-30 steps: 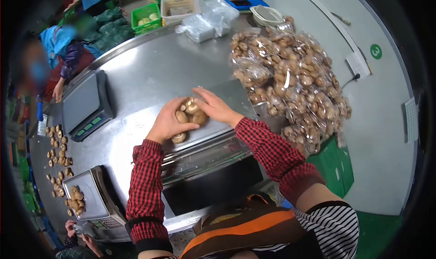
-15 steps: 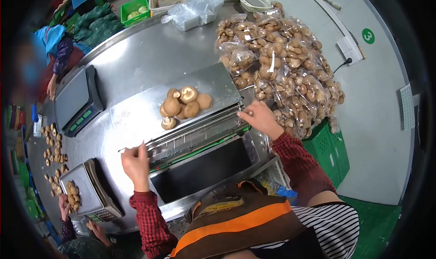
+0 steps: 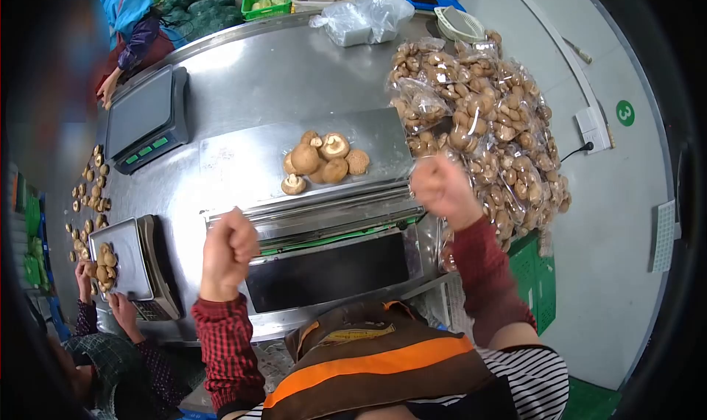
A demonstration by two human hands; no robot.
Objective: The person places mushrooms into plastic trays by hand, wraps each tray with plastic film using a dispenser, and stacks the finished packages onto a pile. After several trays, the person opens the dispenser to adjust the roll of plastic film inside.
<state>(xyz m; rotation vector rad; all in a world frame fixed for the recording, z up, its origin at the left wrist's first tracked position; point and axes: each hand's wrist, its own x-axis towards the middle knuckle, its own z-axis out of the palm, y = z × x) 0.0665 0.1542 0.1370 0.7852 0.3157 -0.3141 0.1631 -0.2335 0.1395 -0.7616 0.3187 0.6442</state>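
My left hand (image 3: 230,249) is closed in a pinch at the left end of a film-wrapping machine's rollers (image 3: 331,212). My right hand (image 3: 444,190), blurred, is closed the same way past their right end. Both seem to grip clear plastic film, which barely shows against the metal. Beyond the rollers, a small pile of brown mushrooms (image 3: 305,158) lies on a flat steel plate (image 3: 243,155). One mushroom (image 3: 293,185) sits at the pile's near edge. On my side of the rollers is the machine's black pad (image 3: 331,271).
Bagged mushrooms (image 3: 471,118) are heaped at the right. A digital scale (image 3: 143,114) stands at the far left. Nearer, a co-worker's hands (image 3: 124,313) handle mushrooms at another scale (image 3: 129,250). Clear plastic bags (image 3: 364,15) lie at the back; a green crate (image 3: 545,287) stands low right.
Both my hands have lifted off the rollers' ends and closed more tightly. The camera view has shifted, so the table appears further right. The mushroom pile keeps its place on the plate.
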